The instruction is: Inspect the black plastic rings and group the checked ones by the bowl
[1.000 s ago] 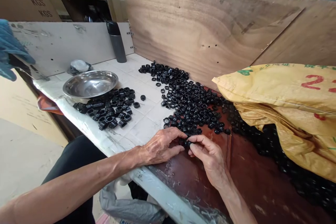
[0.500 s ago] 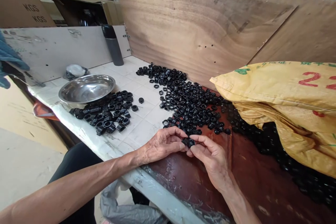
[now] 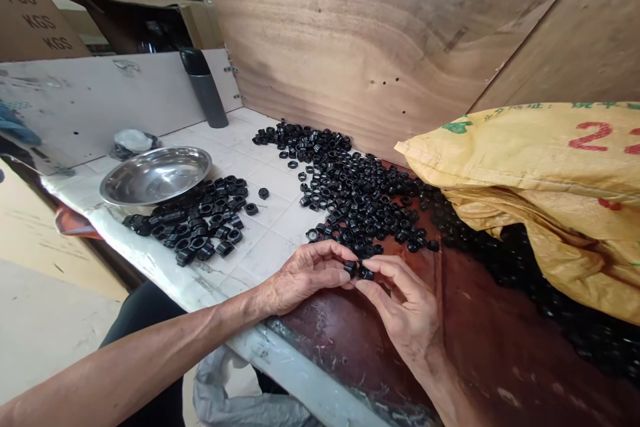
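Near the table's front edge, my left hand (image 3: pixel 313 275) pinches a small black ring (image 3: pixel 351 269) between thumb and fingertips. My right hand (image 3: pixel 404 297) is closed on another black ring (image 3: pixel 366 273), right beside the first; whether the two touch I cannot tell. Just beyond my fingers lies a large heap of black rings (image 3: pixel 350 193), spread toward the wooden board. A smaller pile of black rings (image 3: pixel 200 220) sits to the left on the white surface.
A shiny metal bowl (image 3: pixel 156 177) stands behind the left pile. Further back are a dark bottle (image 3: pixel 207 93) and a clear bag (image 3: pixel 134 141). A yellow sack (image 3: pixel 540 160) lies at the right, below the wooden board (image 3: pixel 370 47).
The view has shifted slightly, so the bowl and piles appear further left. The fingers of my right hand have changed position, and the two rings now show more distinctly side by side.
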